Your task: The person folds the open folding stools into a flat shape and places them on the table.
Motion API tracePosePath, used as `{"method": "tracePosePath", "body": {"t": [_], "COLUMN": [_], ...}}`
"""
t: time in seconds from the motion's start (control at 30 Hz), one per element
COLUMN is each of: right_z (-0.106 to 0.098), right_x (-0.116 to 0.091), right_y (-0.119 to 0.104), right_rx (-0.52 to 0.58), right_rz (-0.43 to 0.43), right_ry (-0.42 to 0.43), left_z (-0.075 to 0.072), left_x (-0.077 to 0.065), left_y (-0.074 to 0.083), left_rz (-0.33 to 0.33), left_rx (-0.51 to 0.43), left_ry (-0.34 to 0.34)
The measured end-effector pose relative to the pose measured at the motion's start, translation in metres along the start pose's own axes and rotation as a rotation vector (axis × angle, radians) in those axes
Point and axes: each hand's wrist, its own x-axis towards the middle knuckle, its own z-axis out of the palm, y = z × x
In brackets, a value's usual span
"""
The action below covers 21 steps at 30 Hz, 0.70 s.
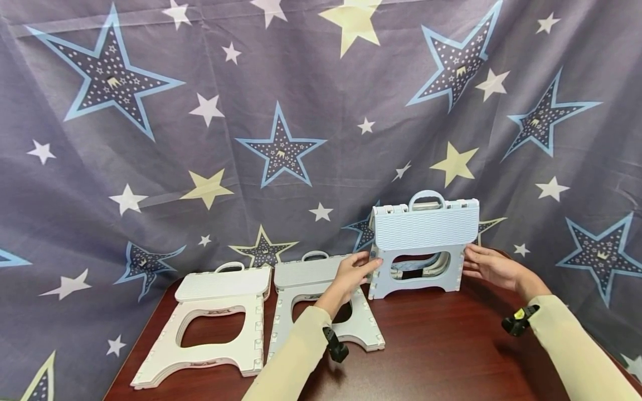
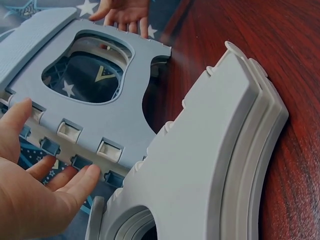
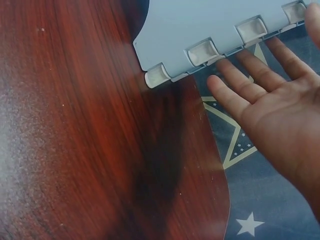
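Observation:
A light blue folding stool (image 1: 426,225) stands folded at the back right of the table, its handle loop on top and textured seat flap facing me. My left hand (image 1: 351,275) holds its left edge, thumb at the front and fingers behind the hinged side, as the left hand (image 2: 45,192) shows up close in the left wrist view. On the opposite edge my right hand (image 1: 494,267) grips with its fingers reaching behind. In the right wrist view those fingers (image 3: 250,80) lie along the clips of the stool's edge (image 3: 200,52).
A grey folded stool (image 1: 361,323) lies under my left forearm, beside the blue one. Left of it is a white folded stool (image 1: 215,356). All are on a dark red wooden table (image 1: 431,340). Behind hangs a star-patterned cloth (image 1: 321,156).

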Motion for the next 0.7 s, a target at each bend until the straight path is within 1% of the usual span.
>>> {"method": "tracePosePath", "body": {"t": [0.3,0.47,0.7], "right_z": [0.0020,0.0021,0.0030], "right_x": [-0.0008,-0.0004,-0.0009], "right_y": [0.0019,0.0025,0.0026], "right_rx": [0.061,0.066,0.051], "right_rz": [-0.033,-0.038,-0.029], "right_ry": [-0.021,-0.001,0.039], "left_z": [0.0009,0.0011,0.0006], "left_x": [0.0005,0.0011,0.0005], "left_y": [-0.0005,-0.0010,-0.0003], "left_rz": [-0.004,0.000,0.005], "left_rx": [-0.011,-0.027,-0.026], "left_ry": [0.012,0.020,0.024]}}
